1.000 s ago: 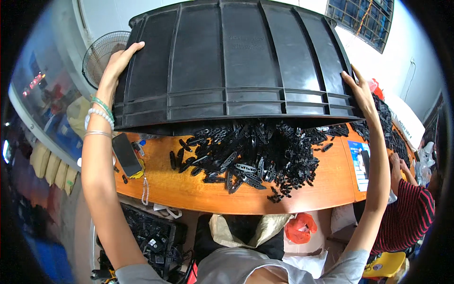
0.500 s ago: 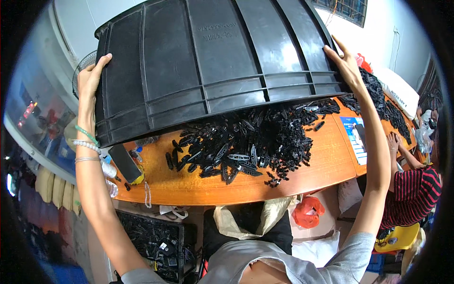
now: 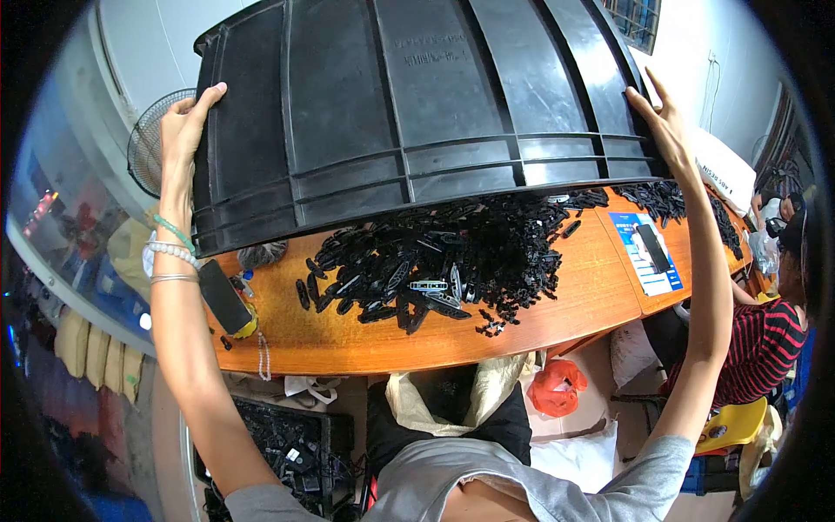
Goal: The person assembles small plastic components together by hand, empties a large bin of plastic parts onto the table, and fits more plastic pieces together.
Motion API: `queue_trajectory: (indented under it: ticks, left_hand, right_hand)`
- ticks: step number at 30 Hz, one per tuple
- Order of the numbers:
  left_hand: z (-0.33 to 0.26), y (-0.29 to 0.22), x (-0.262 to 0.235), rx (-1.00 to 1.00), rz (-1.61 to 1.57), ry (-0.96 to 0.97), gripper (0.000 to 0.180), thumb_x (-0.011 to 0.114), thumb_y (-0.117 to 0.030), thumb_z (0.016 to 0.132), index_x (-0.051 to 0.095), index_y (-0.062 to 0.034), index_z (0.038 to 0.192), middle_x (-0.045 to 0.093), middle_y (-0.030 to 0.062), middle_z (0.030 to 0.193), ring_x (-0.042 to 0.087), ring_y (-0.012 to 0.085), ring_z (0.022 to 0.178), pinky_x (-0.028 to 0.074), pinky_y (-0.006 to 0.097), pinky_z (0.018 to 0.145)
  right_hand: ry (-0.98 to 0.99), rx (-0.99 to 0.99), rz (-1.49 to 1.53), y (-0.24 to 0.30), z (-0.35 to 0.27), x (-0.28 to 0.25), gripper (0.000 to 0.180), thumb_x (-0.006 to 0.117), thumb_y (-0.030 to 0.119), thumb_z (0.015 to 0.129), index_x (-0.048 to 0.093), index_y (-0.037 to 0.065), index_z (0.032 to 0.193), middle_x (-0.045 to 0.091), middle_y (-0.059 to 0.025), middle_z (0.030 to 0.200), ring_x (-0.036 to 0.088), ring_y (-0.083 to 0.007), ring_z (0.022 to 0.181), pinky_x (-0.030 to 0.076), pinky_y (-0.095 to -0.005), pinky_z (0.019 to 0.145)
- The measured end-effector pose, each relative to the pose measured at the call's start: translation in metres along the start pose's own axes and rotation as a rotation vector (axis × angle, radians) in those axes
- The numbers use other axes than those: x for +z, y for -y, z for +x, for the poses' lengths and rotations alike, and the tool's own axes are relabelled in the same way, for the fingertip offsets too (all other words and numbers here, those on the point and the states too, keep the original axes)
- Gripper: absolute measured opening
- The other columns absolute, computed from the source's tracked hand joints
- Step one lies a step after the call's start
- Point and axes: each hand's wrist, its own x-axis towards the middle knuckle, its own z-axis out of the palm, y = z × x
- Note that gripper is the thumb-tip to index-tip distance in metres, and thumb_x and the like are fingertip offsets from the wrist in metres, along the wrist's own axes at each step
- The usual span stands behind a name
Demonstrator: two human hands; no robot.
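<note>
A large black plastic crate [image 3: 348, 113] is held up over the table, its ribbed underside toward me. My left hand [image 3: 184, 130] grips its left side with the thumb on the underside. At the right side my right hand [image 3: 668, 130] grips it the same way; the fingers behind the rim are partly hidden. Beneath and beyond the crate, a heap of small black plastic parts [image 3: 400, 270] is spread on the orange-brown wooden table [image 3: 339, 344]. One part with a pale, light-coloured face [image 3: 429, 285] lies among them. The crate hides the heap's far side.
Left on the table are a dark phone [image 3: 223, 297] and a bead string [image 3: 265, 358]. Farther right lies a blue-white leaflet [image 3: 642, 252] with another phone on it. A person in a striped top [image 3: 752, 352] sits at right. Below stand a parts-filled crate [image 3: 287, 448] and a red bag [image 3: 557, 387].
Both hands have shifted the crate a little to the right and slightly up, uncovering more of the table at left. The person at right has moved, and a dark cap now shows.
</note>
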Motion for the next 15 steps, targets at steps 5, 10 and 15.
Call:
queue_trajectory:
  ticks: [5, 10, 15]
  left_hand:
    - [0.004, -0.016, -0.032, 0.155, 0.077, -0.149, 0.097, 0.08, -0.051, 0.059, 0.046, 0.016, 0.12, 0.063, 0.0251, 0.101, 0.063, 0.0248, 0.091, 0.048, 0.029, 0.083]
    - [-0.015, -0.046, -0.072, 0.21, 0.02, -0.189, 0.091, 0.08, -0.047, 0.062, 0.046, 0.0141, 0.12, 0.063, 0.0207, 0.098, 0.063, 0.0203, 0.088, 0.048, 0.025, 0.08]
    - [-0.05, -0.079, -0.135, 0.242, 0.045, -0.237, 0.08, 0.081, -0.041, 0.065, 0.05, 0.0116, 0.116, 0.065, 0.0147, 0.098, 0.063, 0.0166, 0.088, 0.047, 0.023, 0.081]
  right_hand:
    - [-0.071, -0.035, 0.02, 0.003, -0.01, -0.009, 0.089, 0.062, 0.059, 0.076, 0.03, 0.011, 0.144, 0.065, -0.0209, 0.089, 0.066, -0.022, 0.07, 0.053, -0.034, 0.066]
    - [-0.146, -0.05, 0.029, 0.023, -0.026, -0.025, 0.089, 0.06, 0.063, 0.075, 0.033, 0.013, 0.143, 0.064, -0.0229, 0.091, 0.066, -0.0261, 0.077, 0.053, -0.0395, 0.072]
    - [-0.198, -0.113, 0.141, 0.026, -0.042, -0.025, 0.092, 0.059, 0.067, 0.074, 0.034, 0.011, 0.142, 0.064, -0.0257, 0.094, 0.066, -0.0267, 0.084, 0.049, -0.039, 0.081]
